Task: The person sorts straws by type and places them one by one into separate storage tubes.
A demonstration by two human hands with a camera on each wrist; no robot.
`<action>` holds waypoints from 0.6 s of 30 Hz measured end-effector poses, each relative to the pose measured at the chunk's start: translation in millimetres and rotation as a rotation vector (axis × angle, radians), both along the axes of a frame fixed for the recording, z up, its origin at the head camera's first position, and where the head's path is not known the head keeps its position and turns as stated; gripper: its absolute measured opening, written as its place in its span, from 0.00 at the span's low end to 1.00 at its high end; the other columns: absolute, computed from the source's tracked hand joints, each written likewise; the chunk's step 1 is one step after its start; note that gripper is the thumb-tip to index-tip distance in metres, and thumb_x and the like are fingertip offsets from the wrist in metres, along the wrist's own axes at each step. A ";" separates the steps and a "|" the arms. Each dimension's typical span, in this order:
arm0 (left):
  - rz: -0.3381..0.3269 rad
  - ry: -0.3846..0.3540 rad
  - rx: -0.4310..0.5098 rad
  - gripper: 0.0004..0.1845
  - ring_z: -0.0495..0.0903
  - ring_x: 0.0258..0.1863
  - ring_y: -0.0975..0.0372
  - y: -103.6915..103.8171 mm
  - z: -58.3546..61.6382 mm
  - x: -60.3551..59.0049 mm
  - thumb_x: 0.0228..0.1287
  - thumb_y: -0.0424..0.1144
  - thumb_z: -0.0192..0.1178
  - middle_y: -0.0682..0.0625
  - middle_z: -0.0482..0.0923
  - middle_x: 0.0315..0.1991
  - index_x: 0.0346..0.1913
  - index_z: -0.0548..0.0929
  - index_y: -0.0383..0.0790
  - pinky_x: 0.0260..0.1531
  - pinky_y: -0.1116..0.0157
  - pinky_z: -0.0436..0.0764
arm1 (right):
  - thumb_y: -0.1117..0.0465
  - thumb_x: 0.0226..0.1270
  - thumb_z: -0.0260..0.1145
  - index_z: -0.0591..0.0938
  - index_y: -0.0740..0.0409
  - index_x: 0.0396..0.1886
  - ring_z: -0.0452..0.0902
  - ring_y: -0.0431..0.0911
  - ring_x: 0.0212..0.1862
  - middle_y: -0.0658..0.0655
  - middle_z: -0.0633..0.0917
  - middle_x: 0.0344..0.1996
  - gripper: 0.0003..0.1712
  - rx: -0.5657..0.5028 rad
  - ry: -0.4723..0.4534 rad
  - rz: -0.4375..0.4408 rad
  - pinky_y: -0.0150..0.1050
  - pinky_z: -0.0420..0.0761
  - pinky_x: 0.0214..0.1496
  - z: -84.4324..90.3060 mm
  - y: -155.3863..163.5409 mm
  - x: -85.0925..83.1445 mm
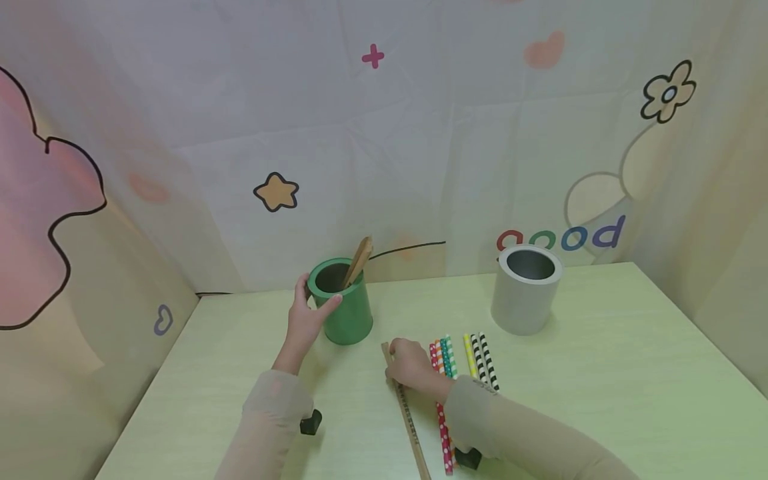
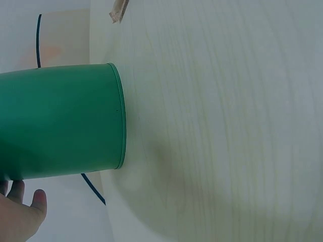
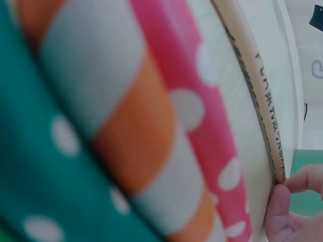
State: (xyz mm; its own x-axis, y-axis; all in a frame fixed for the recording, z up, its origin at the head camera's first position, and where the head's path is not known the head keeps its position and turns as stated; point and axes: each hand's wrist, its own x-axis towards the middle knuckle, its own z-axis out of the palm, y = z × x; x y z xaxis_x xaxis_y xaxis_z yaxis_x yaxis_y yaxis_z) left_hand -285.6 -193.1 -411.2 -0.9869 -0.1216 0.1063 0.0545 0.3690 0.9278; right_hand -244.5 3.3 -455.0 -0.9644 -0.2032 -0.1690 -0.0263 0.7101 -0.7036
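Note:
My left hand [image 1: 309, 308] grips the left side of an upright green cup [image 1: 348, 313], thumb across its front. A wooden stick [image 1: 360, 259] leans inside that cup. In the left wrist view the green cup [image 2: 60, 121] fills the left half, with my fingertips [image 2: 22, 209] below it. My right hand [image 1: 403, 357] lies curled over the far end of a wooden ruler [image 1: 411, 423] flat on the table. The right wrist view shows fingertips [image 3: 285, 201] pinching the ruler's [image 3: 257, 96] end, beside a pink dotted straw [image 3: 202, 116] and an orange striped straw [image 3: 116, 121].
Several patterned paper straws [image 1: 474, 357] lie side by side right of the ruler. A grey cup [image 1: 527, 290] stands upright at the back right. The pale green table [image 1: 630, 373] is walled by a printed cloth backdrop behind and on both sides.

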 end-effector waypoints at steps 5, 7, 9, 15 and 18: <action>-0.005 0.006 0.009 0.47 0.47 0.68 0.57 0.0 -0.7 0.3 0.48 0.59 0.61 0.50 0.51 0.68 0.67 0.47 0.51 0.63 0.46 0.49 | 0.69 0.48 0.65 0.74 0.69 0.43 0.71 0.44 0.22 0.61 0.78 0.32 0.20 -0.039 0.006 -0.009 0.30 0.72 0.17 -4.0 2.6 -2.2; -0.003 0.006 0.012 0.47 0.47 0.68 0.57 0.2 -0.6 0.5 0.48 0.59 0.61 0.50 0.51 0.68 0.67 0.47 0.51 0.63 0.46 0.49 | 0.69 0.47 0.65 0.75 0.70 0.43 0.72 0.44 0.22 0.61 0.79 0.32 0.20 -0.063 -0.003 -0.018 0.30 0.72 0.17 -5.2 4.0 -2.9; 0.004 0.003 0.013 0.48 0.47 0.68 0.57 0.4 -0.3 0.9 0.47 0.59 0.61 0.51 0.51 0.68 0.67 0.47 0.51 0.63 0.46 0.49 | 0.68 0.48 0.65 0.75 0.70 0.42 0.72 0.43 0.20 0.60 0.79 0.30 0.19 -0.094 -0.017 -0.023 0.29 0.72 0.16 -5.3 5.7 -3.4; 0.009 -0.001 0.014 0.48 0.47 0.68 0.57 0.9 0.6 1.9 0.48 0.58 0.61 0.50 0.51 0.68 0.67 0.46 0.50 0.63 0.46 0.50 | 0.68 0.50 0.63 0.78 0.67 0.32 0.67 0.39 0.13 0.55 0.76 0.16 0.08 -0.192 -0.024 -0.020 0.28 0.69 0.13 8.7 11.3 -2.8; 0.011 0.000 0.018 0.47 0.48 0.68 0.57 0.7 0.9 1.4 0.48 0.57 0.61 0.51 0.51 0.68 0.67 0.47 0.51 0.63 0.46 0.50 | 0.68 0.50 0.62 0.79 0.65 0.28 0.66 0.39 0.10 0.53 0.75 0.12 0.05 -0.226 -0.014 -0.002 0.30 0.73 0.14 22.7 15.0 -2.7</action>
State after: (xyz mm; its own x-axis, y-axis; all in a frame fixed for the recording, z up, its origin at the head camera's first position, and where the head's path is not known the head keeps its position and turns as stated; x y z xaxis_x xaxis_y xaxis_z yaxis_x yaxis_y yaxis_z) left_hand -284.1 -192.4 -410.3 -0.9855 -0.1342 0.1038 0.0504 0.3531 0.9342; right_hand -247.2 18.3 -432.3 -0.9626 -0.2360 -0.1328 -0.0144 0.5342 -0.8452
